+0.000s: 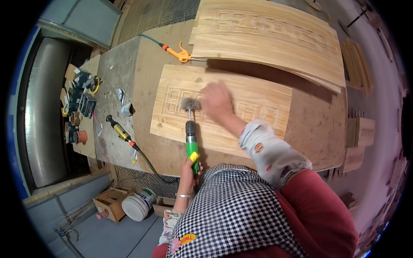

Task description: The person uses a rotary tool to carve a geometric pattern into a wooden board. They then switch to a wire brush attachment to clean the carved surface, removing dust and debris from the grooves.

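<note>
The left hand [186,171] is closed around the rear body of a green power tool [192,148], whose chuck points away from the wearer. This grip appears chosen to keep the grey brush [189,103] at its tip over the carving. The right hand [218,102] is over the panel just right of the brush; blur prevents telling whether its fingers are spread or curled, or whether they touch the brush or the wood. The carved panel [254,92] lies flat on the worktop [316,133], directly ahead of the wearer, its carved face up, presumably for reach by both hands.

Beyond the panel, an orange air gun [180,54] lies with its nozzle beside the near edge of a panel stack [266,36]. The stack occupies the far side, seemingly to leave the near area for one piece. To the left, a yellow hand tool [120,130] rests with its hose trailing toward the near edge, apart from the panel and probably kept within reach. Farther left is a cluster of dark equipment [81,95]. Below, at near left, a white bucket [137,206] stands beside a cardboard box [112,205]
</note>
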